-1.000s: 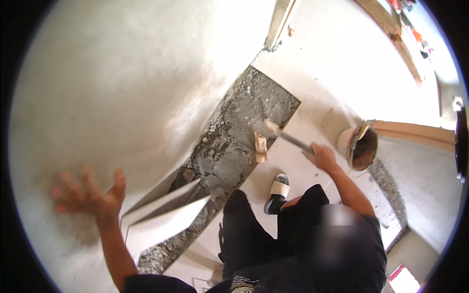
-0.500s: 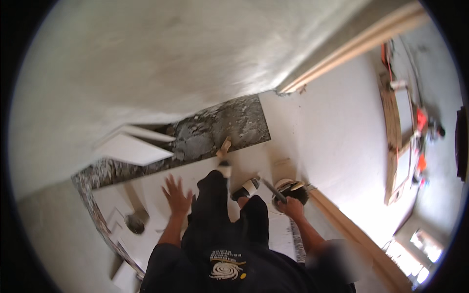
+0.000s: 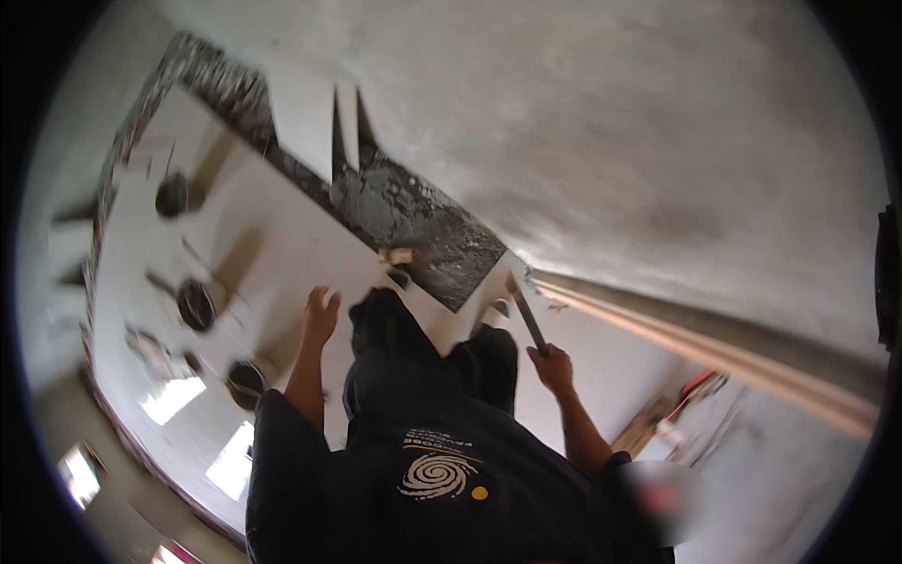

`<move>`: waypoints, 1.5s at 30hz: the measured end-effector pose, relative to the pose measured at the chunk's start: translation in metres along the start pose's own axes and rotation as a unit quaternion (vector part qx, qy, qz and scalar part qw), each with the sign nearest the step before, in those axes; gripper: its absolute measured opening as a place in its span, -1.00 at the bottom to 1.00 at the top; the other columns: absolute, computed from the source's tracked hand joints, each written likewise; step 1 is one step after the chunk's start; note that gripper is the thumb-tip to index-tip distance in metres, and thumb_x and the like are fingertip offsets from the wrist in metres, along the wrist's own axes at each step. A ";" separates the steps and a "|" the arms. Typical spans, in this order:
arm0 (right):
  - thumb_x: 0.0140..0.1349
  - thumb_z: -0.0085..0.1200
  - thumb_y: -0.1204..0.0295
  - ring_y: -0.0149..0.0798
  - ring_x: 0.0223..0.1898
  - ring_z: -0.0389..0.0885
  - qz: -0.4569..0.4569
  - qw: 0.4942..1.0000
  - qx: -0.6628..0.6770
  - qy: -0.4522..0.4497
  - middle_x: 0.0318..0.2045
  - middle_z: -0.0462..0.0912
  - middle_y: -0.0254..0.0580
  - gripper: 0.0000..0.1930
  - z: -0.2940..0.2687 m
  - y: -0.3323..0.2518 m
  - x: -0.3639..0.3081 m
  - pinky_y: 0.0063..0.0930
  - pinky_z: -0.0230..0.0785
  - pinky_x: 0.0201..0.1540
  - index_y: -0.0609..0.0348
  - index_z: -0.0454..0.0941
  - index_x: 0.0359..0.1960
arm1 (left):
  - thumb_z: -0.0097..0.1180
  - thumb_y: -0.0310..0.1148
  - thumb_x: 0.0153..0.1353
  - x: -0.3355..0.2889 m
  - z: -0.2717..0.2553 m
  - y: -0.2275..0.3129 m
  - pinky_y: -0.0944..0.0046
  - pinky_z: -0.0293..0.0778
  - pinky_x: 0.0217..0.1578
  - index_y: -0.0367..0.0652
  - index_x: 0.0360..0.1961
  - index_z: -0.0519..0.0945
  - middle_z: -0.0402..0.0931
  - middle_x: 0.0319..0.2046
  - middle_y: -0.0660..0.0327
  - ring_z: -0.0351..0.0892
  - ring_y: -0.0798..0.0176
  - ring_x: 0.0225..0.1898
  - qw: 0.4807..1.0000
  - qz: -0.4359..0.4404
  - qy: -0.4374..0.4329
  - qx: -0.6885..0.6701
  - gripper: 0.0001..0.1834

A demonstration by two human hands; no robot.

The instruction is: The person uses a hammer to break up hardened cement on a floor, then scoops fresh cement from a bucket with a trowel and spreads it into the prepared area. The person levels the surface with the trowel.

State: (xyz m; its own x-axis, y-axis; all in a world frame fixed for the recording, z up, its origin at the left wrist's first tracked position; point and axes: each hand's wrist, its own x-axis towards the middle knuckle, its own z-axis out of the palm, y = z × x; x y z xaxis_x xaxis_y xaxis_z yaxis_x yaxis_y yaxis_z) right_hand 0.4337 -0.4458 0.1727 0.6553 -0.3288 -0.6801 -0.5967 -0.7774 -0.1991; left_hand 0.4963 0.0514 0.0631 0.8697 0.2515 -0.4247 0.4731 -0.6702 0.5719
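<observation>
My right hand (image 3: 554,368) is closed around the dark handle of a long, narrow tool (image 3: 528,315) with a pale tan tip. The tip points up and away from me, near my right foot; its exact kind is not clear. My left hand (image 3: 321,317) hangs in the air left of my knee, holding nothing, its fingers partly apart. Ahead of me a strip of rough grey mortar (image 3: 381,209) runs between the pale tiled floor (image 3: 272,240) and the wall. Pale tiles (image 3: 305,122) lean against the wall at the strip's far left part.
Several buckets, among them a dark one (image 3: 197,304), stand on the floor to my left. A small tan block (image 3: 399,256) lies by my left foot at the mortar edge. A long wooden board (image 3: 714,348) runs along the wall's base on the right.
My view and body have turned, so the mortar strip now slants down to the right. The tool has moved away from the bucket beside it. My left hand's fingers have drawn closer together.
</observation>
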 end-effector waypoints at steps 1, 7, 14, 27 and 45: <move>0.12 0.10 -0.12 0.20 -0.30 0.62 -0.015 1.000 -0.003 0.000 -0.46 0.64 0.14 -0.46 -0.004 0.010 0.019 -0.01 0.42 -0.21 0.23 0.58 -0.43 | 0.08 -0.08 0.28 -0.029 0.033 0.031 0.05 0.24 0.22 -0.29 0.07 0.47 0.40 0.13 -0.13 0.35 -0.10 0.20 0.998 0.013 0.033 -0.053 -0.48; 0.13 0.09 -0.10 0.22 -0.21 0.62 -0.104 0.985 -0.133 -0.043 -0.39 0.63 0.27 -0.41 -0.022 0.041 0.118 -0.02 0.42 -0.15 0.34 0.60 -0.36 | 0.15 -0.23 0.24 -0.220 0.183 0.125 0.06 0.22 0.25 -0.28 0.02 0.52 0.39 0.16 -0.13 0.33 -0.11 0.25 0.979 -0.094 0.029 -0.178 -0.59; 0.18 0.12 -0.03 0.16 -0.43 0.62 -0.232 0.969 -0.079 -0.010 -0.57 0.59 0.21 -0.44 -0.001 0.036 0.179 -0.09 0.39 -0.33 0.39 0.56 -0.50 | 0.14 -0.27 0.23 -0.301 0.271 0.148 0.07 0.25 0.24 -0.28 0.04 0.51 0.38 0.17 -0.15 0.32 -0.14 0.24 0.937 -0.212 0.096 -0.262 -0.59; 0.25 -0.11 -0.22 0.19 -0.27 0.62 -0.290 0.946 -0.115 0.095 -0.45 0.62 0.24 -0.29 0.235 -0.012 0.412 -0.10 0.40 -0.17 0.37 0.59 -0.32 | 0.06 -0.34 0.32 -0.187 0.448 -0.002 0.38 0.64 -0.49 -0.34 0.15 0.41 0.19 0.29 -0.05 0.54 0.10 0.00 0.835 -0.198 0.116 -0.500 -0.56; 0.34 -0.32 -0.21 -0.01 -0.46 0.57 -0.470 0.873 0.004 0.131 -0.49 0.59 0.02 -0.27 0.255 -0.045 0.497 -0.05 0.38 -0.32 0.35 0.51 -0.40 | 0.03 0.10 0.28 -0.231 0.467 -0.010 -0.01 0.43 0.02 -0.34 -0.04 0.50 0.38 0.11 -0.28 0.49 -0.18 0.06 0.932 0.112 0.230 -0.258 -0.39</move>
State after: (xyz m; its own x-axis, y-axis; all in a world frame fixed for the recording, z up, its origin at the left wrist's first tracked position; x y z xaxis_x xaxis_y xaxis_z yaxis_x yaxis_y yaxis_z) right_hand 0.6684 -0.4377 -0.3363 0.9396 0.3410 -0.0288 0.2599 -0.7659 -0.5881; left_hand 0.2251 -0.3260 -0.1729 0.8671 0.4975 0.0240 0.1733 -0.3466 0.9218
